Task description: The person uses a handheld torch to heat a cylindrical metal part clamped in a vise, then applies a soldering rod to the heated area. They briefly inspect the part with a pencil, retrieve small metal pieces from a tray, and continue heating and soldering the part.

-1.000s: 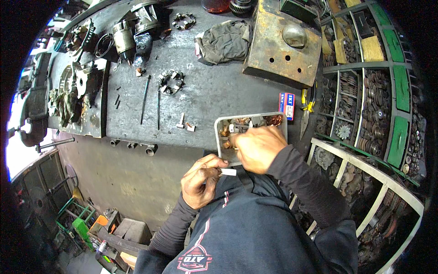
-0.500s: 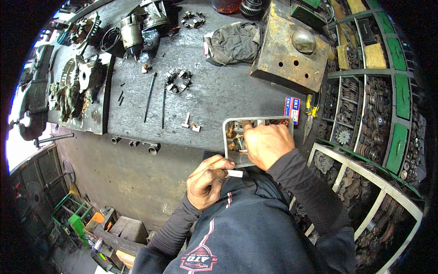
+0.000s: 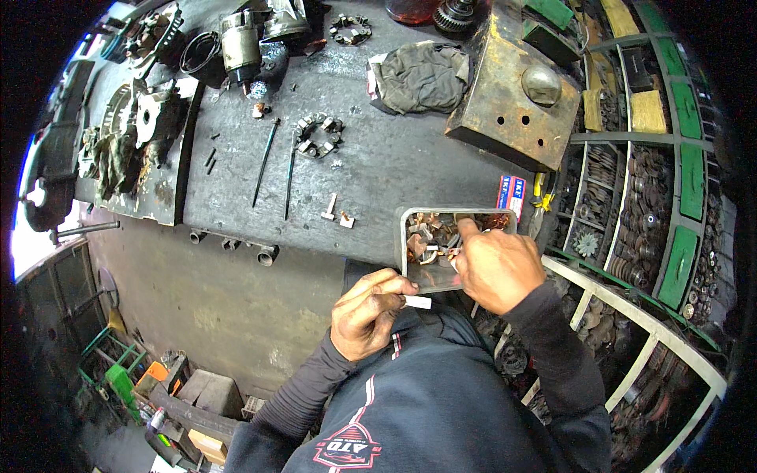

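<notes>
A clear plastic box (image 3: pixel 404 251) sits at the bench's near edge, close to my body. Small copper-coloured and grey metal pieces (image 3: pixel 430 236) lie in it. My right hand (image 3: pixel 497 264) reaches into the box from the right, its fingers bent down among the pieces; the fingertips and anything between them are hidden. At the box's near left corner, my left hand (image 3: pixel 367 314) is closed on a small white rectangular piece (image 3: pixel 418 302), which sticks out to the right. Its fingertips are at the box wall; I cannot tell whether they also grip it.
Left of the box lie two small metal pieces (image 3: pixel 337 213), a ring of blocks (image 3: pixel 319 135) and two thin rods (image 3: pixel 266 162). A rusty metal block (image 3: pixel 505 94), a grey cloth (image 3: pixel 422 76) and a small red-and-blue carton (image 3: pixel 511 195) stand beyond. Parts shelves (image 3: pixel 631 213) line the right side.
My right hand has shifted toward the box's right side, uncovering more pieces on the left. My left hand keeps the white piece. The whole view has shifted slightly.
</notes>
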Action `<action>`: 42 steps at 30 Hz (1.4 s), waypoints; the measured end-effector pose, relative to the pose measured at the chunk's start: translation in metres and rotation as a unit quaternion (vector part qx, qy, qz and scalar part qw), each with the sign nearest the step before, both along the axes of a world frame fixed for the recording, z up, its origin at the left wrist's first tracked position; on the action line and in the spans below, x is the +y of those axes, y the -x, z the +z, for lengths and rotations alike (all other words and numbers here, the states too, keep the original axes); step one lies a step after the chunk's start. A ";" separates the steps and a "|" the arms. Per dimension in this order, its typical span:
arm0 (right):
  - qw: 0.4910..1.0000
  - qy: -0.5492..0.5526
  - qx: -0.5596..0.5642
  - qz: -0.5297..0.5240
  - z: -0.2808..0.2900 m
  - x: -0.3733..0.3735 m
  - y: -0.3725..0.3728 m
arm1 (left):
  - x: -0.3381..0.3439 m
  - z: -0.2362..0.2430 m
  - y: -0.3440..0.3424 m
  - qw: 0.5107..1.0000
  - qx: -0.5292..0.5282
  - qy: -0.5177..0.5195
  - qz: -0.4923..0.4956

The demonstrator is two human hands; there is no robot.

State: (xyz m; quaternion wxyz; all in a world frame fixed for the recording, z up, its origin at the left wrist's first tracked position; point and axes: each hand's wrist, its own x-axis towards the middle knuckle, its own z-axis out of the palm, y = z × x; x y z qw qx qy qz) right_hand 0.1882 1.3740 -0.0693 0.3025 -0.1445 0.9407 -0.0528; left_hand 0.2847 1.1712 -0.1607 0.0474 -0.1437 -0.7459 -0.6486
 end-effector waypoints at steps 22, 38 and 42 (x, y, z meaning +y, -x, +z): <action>0.996 -0.064 0.029 -0.049 -0.001 -0.004 0.000 | -0.007 -0.004 0.007 0.999 0.009 -0.021 -0.042; 0.986 0.094 -0.113 -0.078 0.008 -0.003 -0.008 | -0.012 -0.004 0.012 0.996 -0.001 -0.034 -0.078; 0.992 0.058 -0.060 -0.096 0.011 0.003 -0.014 | -0.012 -0.005 0.013 0.996 0.002 -0.030 -0.080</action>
